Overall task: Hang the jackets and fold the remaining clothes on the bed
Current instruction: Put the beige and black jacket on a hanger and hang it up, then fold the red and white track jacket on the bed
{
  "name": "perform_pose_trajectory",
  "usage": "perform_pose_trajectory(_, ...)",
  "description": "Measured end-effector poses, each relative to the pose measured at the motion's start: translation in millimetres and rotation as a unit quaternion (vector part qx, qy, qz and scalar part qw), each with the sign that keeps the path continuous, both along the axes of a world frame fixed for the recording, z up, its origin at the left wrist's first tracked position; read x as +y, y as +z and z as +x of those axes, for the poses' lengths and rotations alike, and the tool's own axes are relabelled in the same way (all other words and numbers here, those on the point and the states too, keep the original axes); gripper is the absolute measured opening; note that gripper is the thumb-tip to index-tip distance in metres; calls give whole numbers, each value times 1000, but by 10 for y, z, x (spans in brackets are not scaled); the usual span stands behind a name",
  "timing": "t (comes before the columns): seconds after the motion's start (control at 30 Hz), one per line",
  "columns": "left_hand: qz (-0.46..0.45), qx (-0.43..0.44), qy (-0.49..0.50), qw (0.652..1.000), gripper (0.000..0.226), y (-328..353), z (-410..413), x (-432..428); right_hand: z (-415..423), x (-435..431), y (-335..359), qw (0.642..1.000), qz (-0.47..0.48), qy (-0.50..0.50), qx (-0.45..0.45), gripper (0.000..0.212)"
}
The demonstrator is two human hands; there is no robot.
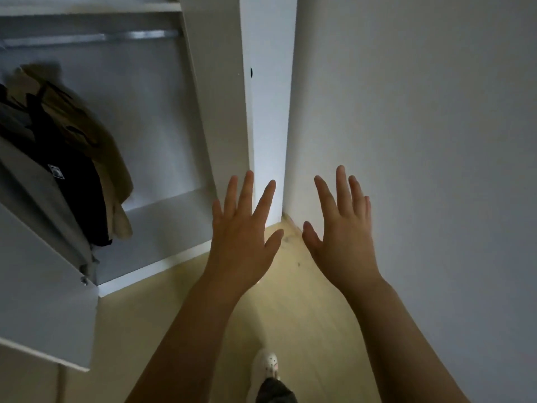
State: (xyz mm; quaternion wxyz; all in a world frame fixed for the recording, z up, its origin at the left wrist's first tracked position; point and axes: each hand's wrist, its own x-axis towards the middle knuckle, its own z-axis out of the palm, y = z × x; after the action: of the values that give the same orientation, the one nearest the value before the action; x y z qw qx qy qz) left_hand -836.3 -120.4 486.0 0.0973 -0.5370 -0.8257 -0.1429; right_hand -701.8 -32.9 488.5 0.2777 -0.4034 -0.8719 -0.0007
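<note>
My left hand (242,228) and my right hand (341,228) are both held out in front of me, palms down, fingers straight and spread, holding nothing. Inside the open white wardrobe (162,112) at the left hang a tan jacket (87,135) and a black garment (69,184) below a metal rail (87,39). A grey garment (17,123) shows at the far left edge. The bed and the other clothes are out of view.
The wardrobe's open door (43,286) juts toward me at the lower left. A white wall (406,112) runs along the right, meeting the wardrobe's side panel (270,97) in a corner. Pale wood floor (305,315) lies below, with my white shoe (266,365) on it.
</note>
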Motion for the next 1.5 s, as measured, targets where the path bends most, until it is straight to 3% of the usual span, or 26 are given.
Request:
perform_pose_trajectory(0.33, -13, -52, -176, 983, 76, -36, 1712, 79, 2038, -371, 48, 987, -39, -145, -63, 67)
perform_pose_trajectory(0.7, -59, -127, -362, 921, 80, -331, 3998, 753, 4312, -351, -274, 948, -78, -303, -51, 69)
perform_pose_trajectory(0.9, -84, -139, -405, 900, 80, -823, 5316, 1196, 5589, -66, -647, 925, -107, -355, -81, 71)
perform_pose_trajectory(1.17, -133, -92, -463, 871, 79, -1897, 6300, 1579, 6515, 390, -1762, 910, -152, -376, -89, 71)
perform_pose_trajectory(1.5, -137, -49, -507, 849, 82, -4146, 6898, 1774, 6947, 374, -3988, 899, -168, -397, -78, 74)
